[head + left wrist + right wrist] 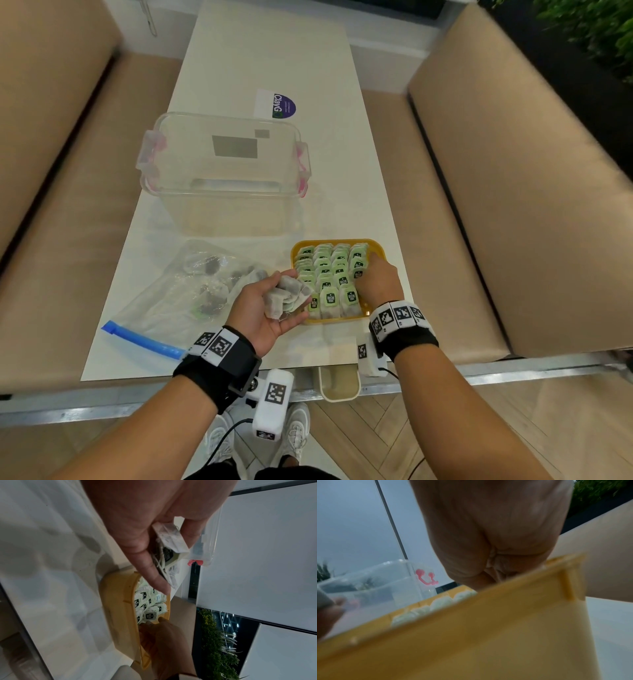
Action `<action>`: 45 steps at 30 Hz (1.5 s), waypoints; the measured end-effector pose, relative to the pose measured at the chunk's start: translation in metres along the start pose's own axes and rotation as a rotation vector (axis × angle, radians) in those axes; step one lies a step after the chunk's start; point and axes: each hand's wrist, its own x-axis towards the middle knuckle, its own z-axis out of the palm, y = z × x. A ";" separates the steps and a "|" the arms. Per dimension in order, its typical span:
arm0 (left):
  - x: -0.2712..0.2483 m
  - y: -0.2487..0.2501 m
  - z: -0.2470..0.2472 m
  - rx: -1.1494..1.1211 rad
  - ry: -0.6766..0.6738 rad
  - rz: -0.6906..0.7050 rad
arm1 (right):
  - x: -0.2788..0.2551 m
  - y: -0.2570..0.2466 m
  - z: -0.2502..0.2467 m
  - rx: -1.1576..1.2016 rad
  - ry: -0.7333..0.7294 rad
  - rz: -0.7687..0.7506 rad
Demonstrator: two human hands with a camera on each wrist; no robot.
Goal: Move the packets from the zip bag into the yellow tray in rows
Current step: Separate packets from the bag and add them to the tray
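Beside yellow tray (pixel 298 251): left grip (pixel 265 308) around packets (pixel 286 296).

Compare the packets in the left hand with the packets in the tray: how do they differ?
The packets in the left hand are a loose, jumbled bunch; the tray packets stand in neat rows. The held ones mostly show grey bag sides, with strings tangled in the left wrist view; the tray ones show green tags facing up. The held ones are off the table in the left hand; the others sit inside the yellow tray. Both look like the same kind of tea bag.
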 end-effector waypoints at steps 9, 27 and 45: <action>-0.001 0.003 -0.006 0.000 0.034 0.021 | -0.005 0.015 -0.027 0.325 0.311 0.042; -0.001 0.001 -0.011 0.062 0.040 0.058 | -0.020 0.025 0.016 0.098 0.402 -0.110; -0.010 0.017 -0.028 -0.074 0.068 0.094 | -0.094 -0.064 0.030 0.129 0.096 -1.128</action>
